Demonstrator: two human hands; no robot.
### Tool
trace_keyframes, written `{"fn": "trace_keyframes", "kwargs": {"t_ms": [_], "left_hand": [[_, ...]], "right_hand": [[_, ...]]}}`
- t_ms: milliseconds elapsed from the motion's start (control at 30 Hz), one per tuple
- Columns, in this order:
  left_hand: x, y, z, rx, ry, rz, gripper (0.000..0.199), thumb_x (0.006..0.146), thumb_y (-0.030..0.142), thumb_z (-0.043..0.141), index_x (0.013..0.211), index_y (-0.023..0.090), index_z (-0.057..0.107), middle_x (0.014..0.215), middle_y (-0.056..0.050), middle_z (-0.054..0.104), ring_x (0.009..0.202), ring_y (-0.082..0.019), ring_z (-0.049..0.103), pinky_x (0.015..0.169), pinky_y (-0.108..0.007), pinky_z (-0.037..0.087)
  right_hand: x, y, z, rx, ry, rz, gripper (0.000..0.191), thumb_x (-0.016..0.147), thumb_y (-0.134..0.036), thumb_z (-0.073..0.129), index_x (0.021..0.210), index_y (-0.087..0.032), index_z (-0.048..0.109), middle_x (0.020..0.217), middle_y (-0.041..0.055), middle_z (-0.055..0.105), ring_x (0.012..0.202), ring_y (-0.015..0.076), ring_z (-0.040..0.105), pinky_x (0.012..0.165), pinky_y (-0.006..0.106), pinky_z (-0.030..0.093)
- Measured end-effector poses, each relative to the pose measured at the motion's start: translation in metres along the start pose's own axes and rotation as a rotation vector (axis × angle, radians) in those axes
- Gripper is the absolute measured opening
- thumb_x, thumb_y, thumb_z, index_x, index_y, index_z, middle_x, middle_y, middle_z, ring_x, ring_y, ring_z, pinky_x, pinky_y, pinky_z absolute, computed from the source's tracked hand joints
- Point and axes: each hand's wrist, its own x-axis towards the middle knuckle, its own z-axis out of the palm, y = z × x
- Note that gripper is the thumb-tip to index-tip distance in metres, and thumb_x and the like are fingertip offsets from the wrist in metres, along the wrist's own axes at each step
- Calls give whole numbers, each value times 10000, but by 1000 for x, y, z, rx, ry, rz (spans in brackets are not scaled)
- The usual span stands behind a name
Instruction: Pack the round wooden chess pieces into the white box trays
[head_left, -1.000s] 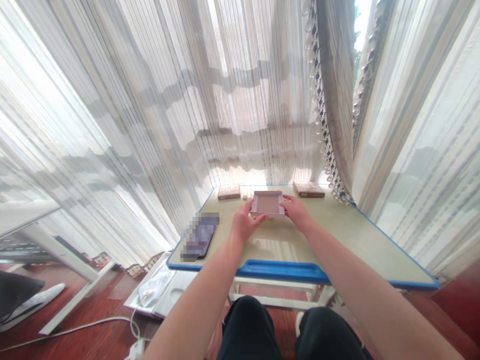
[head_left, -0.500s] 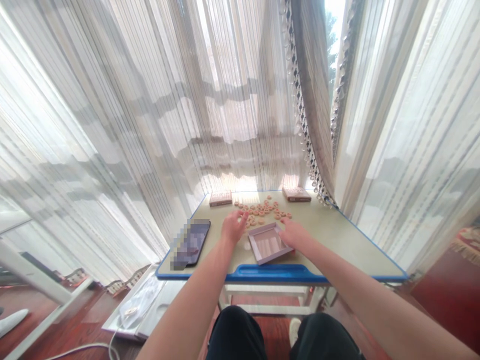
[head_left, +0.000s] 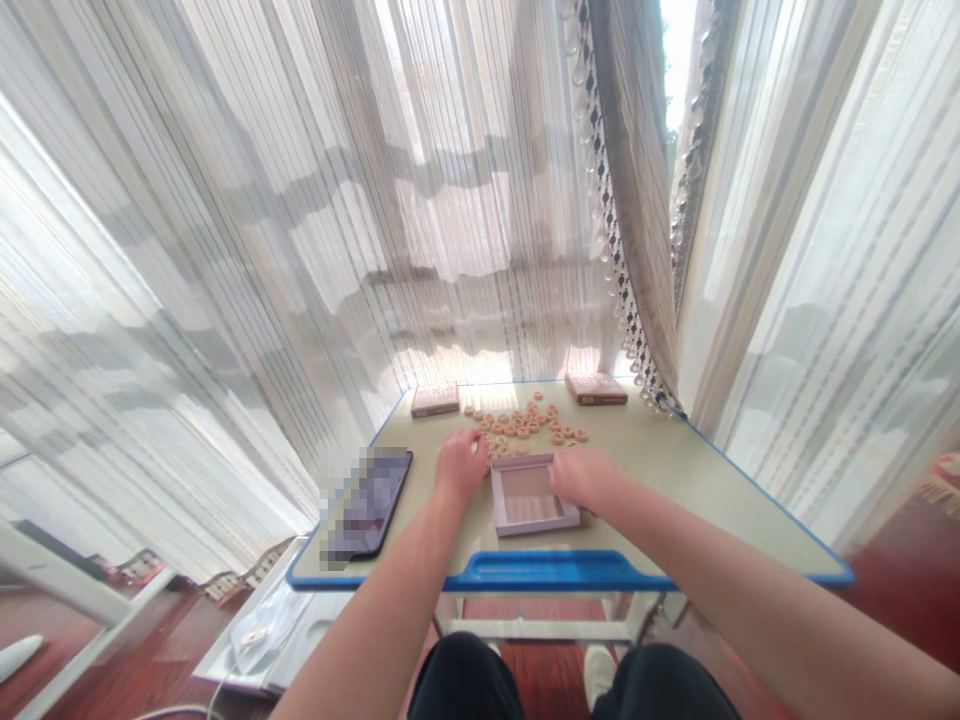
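Several round wooden pieces lie scattered over the pale table beyond an open, shallow box. My left hand is left of the box at the near left edge of the pieces, its fingers curled together; what they hold, if anything, is too small to make out. Over the box's right wall is my right hand, closed, with its fingertips hidden behind the hand. I cannot tell whether it grips the wall or a piece.
A phone lies at the table's left. Two flat boxes stand at the far edge, one left and one right. A blue tray edge lines the front, and curtains hang behind.
The box has turned to sit squarer to the table edge. My left hand has curled its fingers and come slightly nearer. My right hand has closed over the box's right side.
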Motion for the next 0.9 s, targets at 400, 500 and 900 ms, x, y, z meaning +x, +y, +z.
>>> {"fn": "trace_keyframes", "kwargs": {"t_ms": [400,500,900], "left_hand": [[10,-8,9,53,50,19,208,826,258,446,804,178,637,841,-59,670,875,-205,574,834,-320,426],[14,-1,7,24,81,5,202,824,264,453,815,183,638,848,-57,671,880,-202,580,846,-316,429],[64,-1,11,33,-110,182,353,762,88,389,944,178,678,951,-47,688,918,-188,599,842,-277,444]], "right_hand": [[52,28,19,266,298,-542,344,874,-355,396,1031,-242,679,1194,39,601,1118,229,489,978,382,343],[48,30,20,191,281,-503,365,892,-371,363,1017,-242,680,1191,34,603,1103,224,485,962,366,347],[56,53,12,126,287,-388,274,797,-163,437,820,-208,706,871,21,692,881,179,521,830,262,378]]}}
